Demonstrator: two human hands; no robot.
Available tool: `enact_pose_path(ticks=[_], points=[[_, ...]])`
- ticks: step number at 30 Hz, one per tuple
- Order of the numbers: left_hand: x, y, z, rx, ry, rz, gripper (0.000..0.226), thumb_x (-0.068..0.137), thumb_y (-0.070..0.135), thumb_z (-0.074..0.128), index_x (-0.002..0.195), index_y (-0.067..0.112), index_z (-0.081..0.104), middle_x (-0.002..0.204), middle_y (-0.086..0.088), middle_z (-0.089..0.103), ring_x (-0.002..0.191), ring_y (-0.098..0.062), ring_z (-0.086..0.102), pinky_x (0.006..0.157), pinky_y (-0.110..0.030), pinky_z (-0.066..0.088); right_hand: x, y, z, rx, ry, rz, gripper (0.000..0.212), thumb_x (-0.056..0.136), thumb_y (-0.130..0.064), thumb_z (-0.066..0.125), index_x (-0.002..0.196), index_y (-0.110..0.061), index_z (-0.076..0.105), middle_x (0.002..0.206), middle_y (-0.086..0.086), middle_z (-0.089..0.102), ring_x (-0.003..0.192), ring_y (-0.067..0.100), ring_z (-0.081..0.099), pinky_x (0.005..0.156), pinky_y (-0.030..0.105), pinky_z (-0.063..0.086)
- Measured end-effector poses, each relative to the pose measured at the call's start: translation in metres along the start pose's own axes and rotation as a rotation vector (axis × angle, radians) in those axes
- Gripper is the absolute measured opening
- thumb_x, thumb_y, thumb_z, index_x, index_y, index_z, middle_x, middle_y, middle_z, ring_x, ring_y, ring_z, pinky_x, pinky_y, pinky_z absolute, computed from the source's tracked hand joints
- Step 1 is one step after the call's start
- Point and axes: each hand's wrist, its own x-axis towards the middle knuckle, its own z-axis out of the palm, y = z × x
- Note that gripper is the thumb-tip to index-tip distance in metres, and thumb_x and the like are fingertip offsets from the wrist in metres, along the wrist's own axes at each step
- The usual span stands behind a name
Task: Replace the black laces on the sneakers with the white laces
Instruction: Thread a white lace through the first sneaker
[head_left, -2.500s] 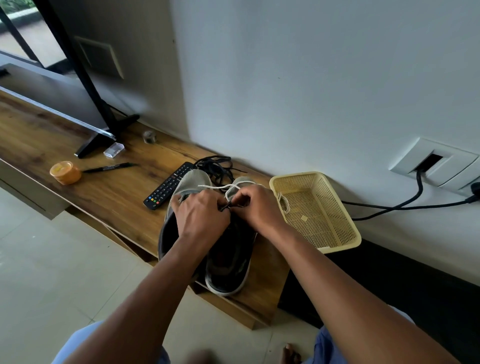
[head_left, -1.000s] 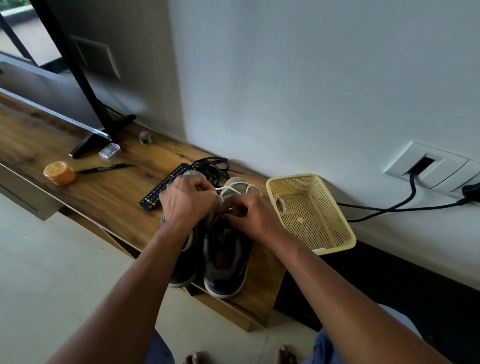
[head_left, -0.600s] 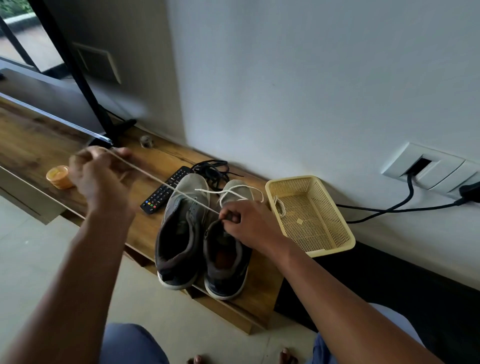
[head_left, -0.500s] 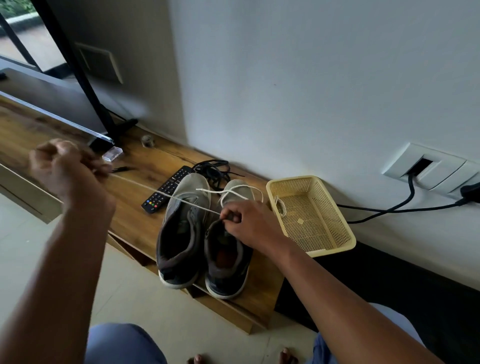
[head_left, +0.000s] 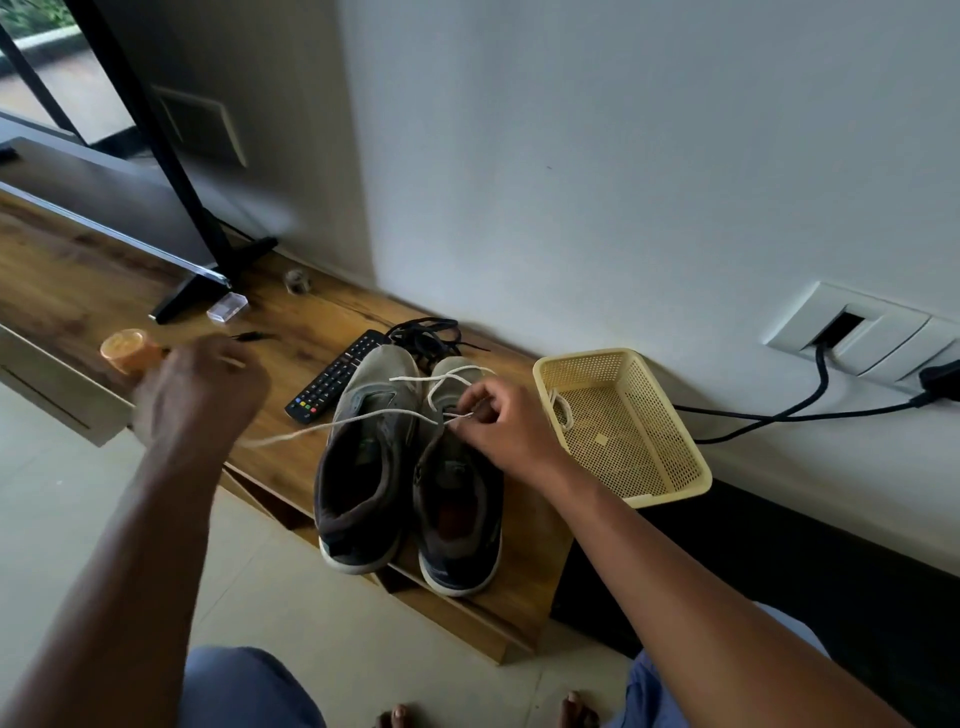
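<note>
A person's right hand (head_left: 498, 421) pinched a white lace (head_left: 363, 417) at the eyelets of the right-hand sneaker (head_left: 460, 499), thumb and fingertips closed on it where it crossed the tongue. The left hand (head_left: 200, 395), blurred by motion, hung curled over the wooden shelf (head_left: 270, 452) beside the lace's slack run; whether it held the far end could not be told. The step in hand looked to be lacing this shoe, with only the lowest eyelets threaded and loose loops lying over the toe. The left-hand sneaker (head_left: 363, 457) stood touching its mate, unlaced as far as could be seen. The black laces (head_left: 426, 335) lay heaped behind the toes, against the wall (already off, by the look of it). The next move probably called for feeding a lace tip through the following eyelet while the right hand steadied the tongue. Both heels overhung the shelf's front edge, so a hard tug could tip a shoe to the floor. A yellow plastic basket (head_left: 670, 467) crowded the right side and a remote control (head_left: 332, 376) the left, leaving open room mainly out over the floor.
</note>
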Motion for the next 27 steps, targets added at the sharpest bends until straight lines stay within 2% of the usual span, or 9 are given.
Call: enact_pose_path(ticks=[3, 6, 9, 12, 16, 18, 22, 25, 27], points=[[-0.019, 0.014, 0.016, 0.061, -0.096, 0.089, 0.037, 0.077, 0.027, 0.067, 0.112, 0.036, 0.074, 0.120, -0.001, 0.073, 0.114, -0.034, 0.063, 0.098, -0.051, 0.050, 0.007, 0.005, -0.006, 0.036, 0.157, 0.084, 0.011, 0.088, -0.020, 0.074, 0.096, -0.026, 0.071, 0.082, -0.009, 0.068, 0.072, 0.003, 0.063, 0.060, 0.018, 0.042], [-0.027, 0.031, 0.034, 0.004, -0.096, 0.300, 0.027, 0.088, 0.025, 0.066, 0.111, 0.036, 0.076, 0.118, 0.007, 0.075, 0.107, -0.025, 0.066, 0.097, -0.048, 0.051, 0.014, 0.008, -0.008, -0.066, 0.215, 0.042, 0.016, 0.091, -0.013, 0.069, 0.104, -0.019, 0.076, 0.089, -0.005, 0.072, 0.080, 0.010, 0.067, 0.069, 0.024, 0.049], [-0.047, 0.056, 0.052, 0.004, -0.204, 0.479, 0.016, 0.092, 0.038, 0.068, 0.104, 0.038, 0.078, 0.108, 0.011, 0.076, 0.099, -0.016, 0.066, 0.103, -0.049, 0.046, 0.020, 0.006, -0.001, -0.177, 0.208, -0.012, 0.023, 0.090, -0.008, 0.065, 0.106, -0.016, 0.080, 0.101, 0.001, 0.077, 0.092, 0.018, 0.071, 0.083, 0.029, 0.055], [-0.056, 0.065, 0.073, 0.142, -0.312, 0.544, 0.021, 0.088, 0.053, 0.069, 0.105, 0.042, 0.077, 0.108, 0.011, 0.075, 0.119, -0.018, 0.061, 0.120, -0.053, 0.027, 0.024, 0.009, 0.008, -0.235, 0.159, -0.090, 0.021, 0.087, -0.009, 0.069, 0.103, -0.017, 0.080, 0.103, 0.005, 0.076, 0.097, 0.025, 0.068, 0.090, 0.040, 0.055], [-0.054, 0.065, 0.091, 0.249, -0.372, 0.567, 0.021, 0.087, 0.051, 0.068, 0.105, 0.043, 0.074, 0.104, 0.013, 0.075, 0.122, -0.015, 0.059, 0.127, -0.061, 0.001, 0.028, 0.013, 0.015, -0.305, 0.150, -0.102, 0.015, 0.089, -0.018, 0.071, 0.101, -0.024, 0.077, 0.110, 0.006, 0.071, 0.105, 0.025, 0.062, 0.088, 0.034, 0.046], [-0.053, 0.066, 0.094, 0.249, -0.343, 0.562, 0.017, 0.086, 0.046, 0.070, 0.101, 0.042, 0.075, 0.100, 0.013, 0.075, 0.116, -0.014, 0.062, 0.127, -0.059, 0.000, 0.030, 0.016, 0.014, -0.308, 0.151, -0.095, 0.012, 0.089, -0.020, 0.073, 0.100, -0.024, 0.075, 0.110, 0.006, 0.069, 0.106, 0.025, 0.062, 0.085, 0.031, 0.044], [-0.053, 0.068, 0.095, 0.221, -0.305, 0.532, 0.010, 0.083, 0.045, 0.074, 0.091, 0.041, 0.076, 0.090, 0.016, 0.075, 0.104, -0.012, 0.066, 0.128, -0.055, 0.002, 0.034, 0.021, 0.009, -0.290, 0.105, -0.051, 0.032, 0.089, -0.027, 0.075, 0.120, -0.022, 0.071, 0.119, 0.007, 0.065, 0.113, 0.025, 0.060, 0.094, 0.034, 0.048], [-0.055, 0.067, 0.092, 0.215, -0.294, 0.511, 0.005, 0.082, 0.045, 0.075, 0.085, 0.041, 0.076, 0.088, 0.016, 0.075, 0.103, -0.012, 0.067, 0.127, -0.056, 0.005, 0.036, 0.022, 0.010, -0.317, 0.110, -0.046, 0.010, 0.088, -0.027, 0.076, 0.098, -0.025, 0.077, 0.107, 0.003, 0.070, 0.107, 0.022, 0.061, 0.082, 0.027, 0.042], [-0.055, 0.066, 0.091, 0.222, -0.282, 0.507, 0.006, 0.081, 0.047, 0.076, 0.084, 0.042, 0.077, 0.089, 0.017, 0.075, 0.106, -0.013, 0.066, 0.127, -0.056, 0.006, 0.036, 0.022, 0.012, -0.291, 0.141, -0.051, 0.012, 0.087, -0.025, 0.076, 0.098, -0.023, 0.073, 0.105, 0.003, 0.067, 0.103, 0.022, 0.061, 0.080, 0.028, 0.042]])
